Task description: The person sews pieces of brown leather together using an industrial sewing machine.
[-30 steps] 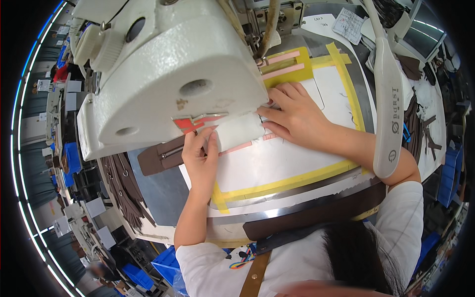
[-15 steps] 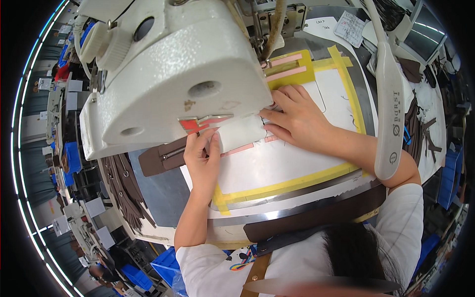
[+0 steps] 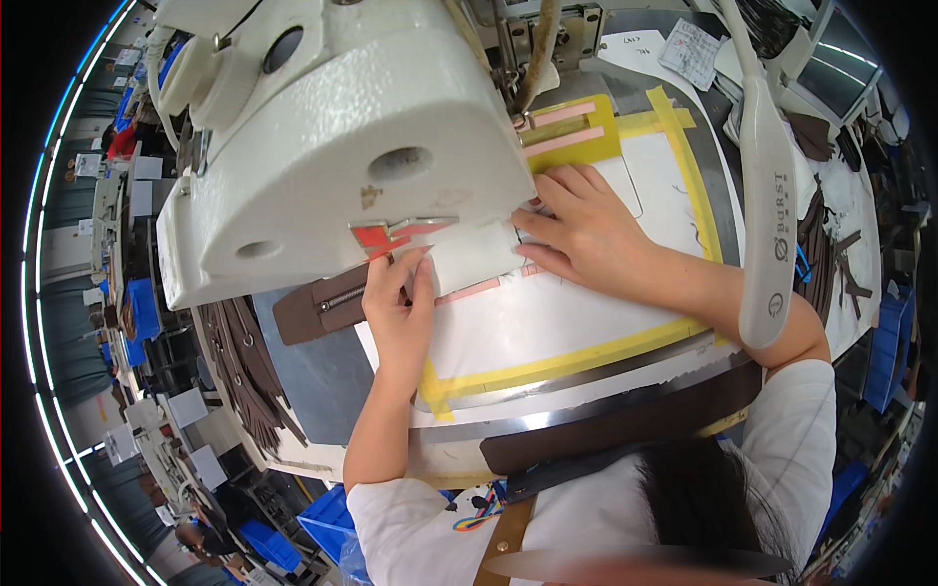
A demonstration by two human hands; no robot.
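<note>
A white sewing machine (image 3: 322, 166) overhangs a white template sheet (image 3: 567, 342) edged with yellow tape. Between my hands lies a pale white piece (image 3: 474, 264) with narrow pink strips along its lower edge. My left hand (image 3: 399, 303) has thumb and forefinger closed at the piece's left end, beneath the red marker on the machine; some fingertips are hidden. My right hand (image 3: 586, 225) rests with fingers apart and bent at the piece's right end, just below a yellow plate (image 3: 608, 137) with pink strips. A brown zippered piece (image 3: 298, 317) lies left of my left hand.
A white lamp arm (image 3: 765, 225) hangs beside my right forearm. Dark brown straps lie at the left (image 3: 234, 361) and right (image 3: 819, 244). Along the near edge is a long brown piece (image 3: 616, 420). Blue bins (image 3: 269, 542) and workbenches fill the left background, where a person (image 3: 195, 537) is partly visible.
Both hands stay in nearly the same position on the white piece. The machine appears shifted very slightly in the picture compared with a second ago.
</note>
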